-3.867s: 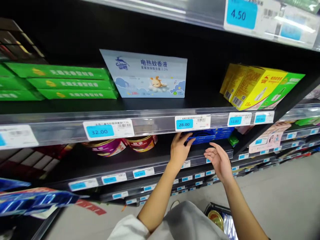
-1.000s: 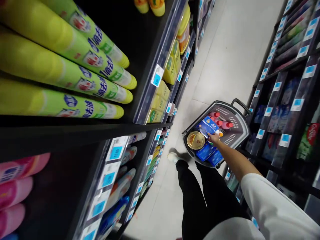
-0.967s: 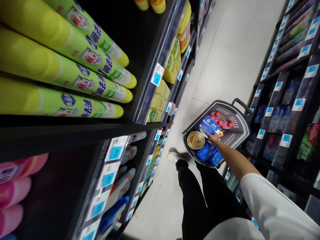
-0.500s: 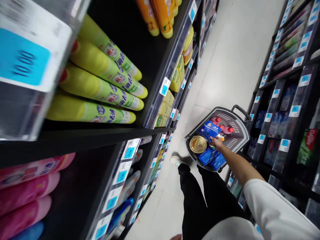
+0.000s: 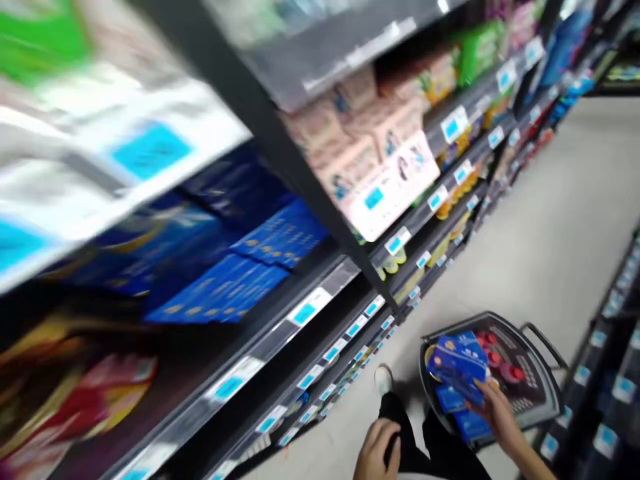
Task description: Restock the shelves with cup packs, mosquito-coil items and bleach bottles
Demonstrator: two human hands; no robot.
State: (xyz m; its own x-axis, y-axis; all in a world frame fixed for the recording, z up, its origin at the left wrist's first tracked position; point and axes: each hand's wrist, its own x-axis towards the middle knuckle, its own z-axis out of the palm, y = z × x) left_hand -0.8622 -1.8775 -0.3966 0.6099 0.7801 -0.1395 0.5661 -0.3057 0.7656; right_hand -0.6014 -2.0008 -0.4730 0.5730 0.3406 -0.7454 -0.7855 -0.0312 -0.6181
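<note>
My right hand (image 5: 496, 408) is closed on a blue box (image 5: 459, 360) and holds it just above the grey shopping basket (image 5: 547, 393) on the floor. More blue boxes (image 5: 467, 423) and red-capped bottles (image 5: 503, 363) lie in the basket. My left hand (image 5: 379, 453) hangs low at the bottom edge, next to my black trousers, holding nothing I can see. Its fingers are smeared by motion. The whole picture is blurred.
A tall black shelf unit fills the left, with flat blue boxes (image 5: 250, 267), pink boxes (image 5: 360, 147) and blue price tags (image 5: 305, 312) along its rails. Another shelf (image 5: 615, 373) stands at the right. The pale aisle floor (image 5: 560, 220) runs between them.
The view swung away from the yellow-green bottles to the shelf of blue boxes. My right hand has risen out of the basket with a blue box. My left hand has come into view.
</note>
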